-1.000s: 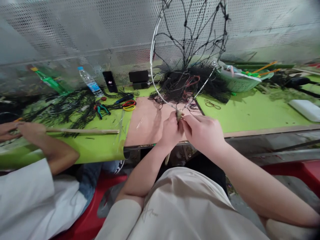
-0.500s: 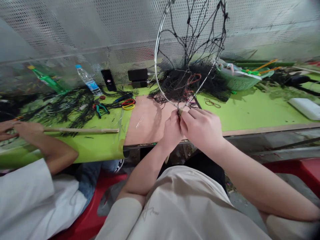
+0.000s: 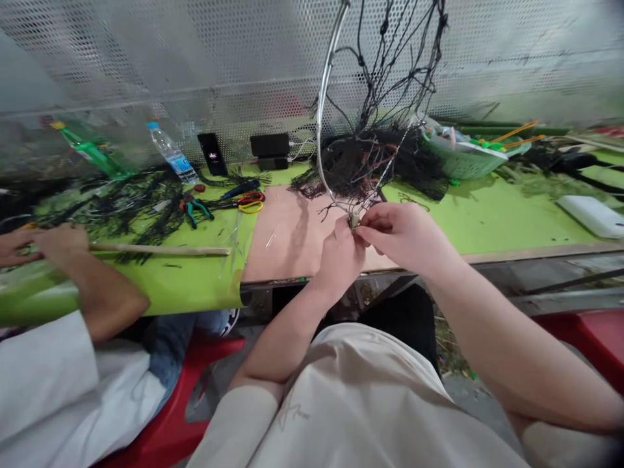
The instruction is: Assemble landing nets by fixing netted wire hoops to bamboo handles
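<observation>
A metal wire hoop (image 3: 322,104) with black netting (image 3: 370,84) on it rises from my hands above the table edge. My left hand (image 3: 342,250) is closed round the bottom of the hoop, where its two sides meet at a small pale brown stub (image 3: 355,219). Beside the stub, my right hand (image 3: 404,231) has thumb and fingertips pinched together; what lies between them is too small to make out. Behind the hoop a dark heap of netting (image 3: 341,162) lies on the table.
A green basket (image 3: 463,162) stands right of the heap, a white box (image 3: 589,216) farther right. Leftward lie scissors (image 3: 251,203), pliers (image 3: 196,211), a water bottle (image 3: 173,156) and a phone (image 3: 212,155). A co-worker's hands (image 3: 53,244) hold a stick (image 3: 160,249) at far left.
My right hand has come slightly away from my left, to the right, its fingers now pinched beside the stub. The hoop has turned a little and its left side has shifted right.
</observation>
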### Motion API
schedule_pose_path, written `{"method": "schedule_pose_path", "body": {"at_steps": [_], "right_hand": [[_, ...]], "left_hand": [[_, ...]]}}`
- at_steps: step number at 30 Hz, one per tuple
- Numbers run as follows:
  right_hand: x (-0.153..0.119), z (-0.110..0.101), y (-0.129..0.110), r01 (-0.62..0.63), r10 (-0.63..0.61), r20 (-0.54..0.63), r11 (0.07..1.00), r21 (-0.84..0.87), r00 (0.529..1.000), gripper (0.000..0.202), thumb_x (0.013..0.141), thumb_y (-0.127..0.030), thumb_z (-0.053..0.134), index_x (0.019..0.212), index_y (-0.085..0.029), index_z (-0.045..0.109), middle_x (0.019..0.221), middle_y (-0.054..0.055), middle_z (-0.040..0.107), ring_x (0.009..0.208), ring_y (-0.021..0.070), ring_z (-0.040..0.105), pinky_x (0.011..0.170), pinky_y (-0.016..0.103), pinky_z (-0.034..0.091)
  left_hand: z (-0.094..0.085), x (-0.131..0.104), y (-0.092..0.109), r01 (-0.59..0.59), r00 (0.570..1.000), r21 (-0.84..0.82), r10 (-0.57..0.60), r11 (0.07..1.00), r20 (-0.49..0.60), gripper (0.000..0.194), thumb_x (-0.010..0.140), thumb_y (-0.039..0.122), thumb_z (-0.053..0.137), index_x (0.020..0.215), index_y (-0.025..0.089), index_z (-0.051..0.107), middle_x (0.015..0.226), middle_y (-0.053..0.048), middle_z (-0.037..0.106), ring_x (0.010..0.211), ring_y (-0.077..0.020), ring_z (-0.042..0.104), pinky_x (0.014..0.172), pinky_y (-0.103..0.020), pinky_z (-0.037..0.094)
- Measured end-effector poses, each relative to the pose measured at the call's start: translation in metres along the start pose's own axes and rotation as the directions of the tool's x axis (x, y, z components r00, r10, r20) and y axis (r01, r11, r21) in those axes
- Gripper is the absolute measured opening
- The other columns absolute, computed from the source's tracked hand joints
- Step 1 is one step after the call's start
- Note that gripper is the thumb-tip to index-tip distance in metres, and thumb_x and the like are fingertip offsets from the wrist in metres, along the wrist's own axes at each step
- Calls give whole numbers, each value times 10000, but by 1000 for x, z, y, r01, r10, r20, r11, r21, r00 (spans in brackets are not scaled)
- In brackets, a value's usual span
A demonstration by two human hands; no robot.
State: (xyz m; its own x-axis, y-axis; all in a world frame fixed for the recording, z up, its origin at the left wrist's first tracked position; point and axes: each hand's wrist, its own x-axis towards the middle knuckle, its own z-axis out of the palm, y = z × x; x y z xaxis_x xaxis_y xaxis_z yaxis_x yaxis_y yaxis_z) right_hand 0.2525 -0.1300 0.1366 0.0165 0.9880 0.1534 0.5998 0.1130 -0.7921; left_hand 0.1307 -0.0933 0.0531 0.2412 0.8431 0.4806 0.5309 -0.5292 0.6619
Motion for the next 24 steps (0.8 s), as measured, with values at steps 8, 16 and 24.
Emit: {"method": "schedule_pose_path", "body": {"at_steps": [8,16,24], "right_hand": [[-2,21,12,-125,157,8,751,648,988,156,615,-253,763,630,-170,631,503,1,601,428,95,470,444,254,339],[3,10,2,-85,84,16,946,312,996,59,669,-122,634,639,-172,634,549,3,635,519,123,549,525,263,392],[0,7,-9,59,-86,-101,967,-248,991,120,707,-85,586,654,-183,630,627,26,667,608,172,595,629,310,413]], "left_hand": [[2,-4,-2,26,999,-1,-26,1000,20,369,841,179,564,1201,175,478,879,-90,713,811,-284,723,681,-385,574],[2,-2,3,59,998,73,-60,996,15,324,866,139,538,1185,119,486,904,-134,707,806,-306,728,676,-392,554],[11,-1,-2,36,999,62,-34,997,-31,332,911,207,524,1229,129,469,903,-127,710,786,-279,728,663,-364,554]]}}
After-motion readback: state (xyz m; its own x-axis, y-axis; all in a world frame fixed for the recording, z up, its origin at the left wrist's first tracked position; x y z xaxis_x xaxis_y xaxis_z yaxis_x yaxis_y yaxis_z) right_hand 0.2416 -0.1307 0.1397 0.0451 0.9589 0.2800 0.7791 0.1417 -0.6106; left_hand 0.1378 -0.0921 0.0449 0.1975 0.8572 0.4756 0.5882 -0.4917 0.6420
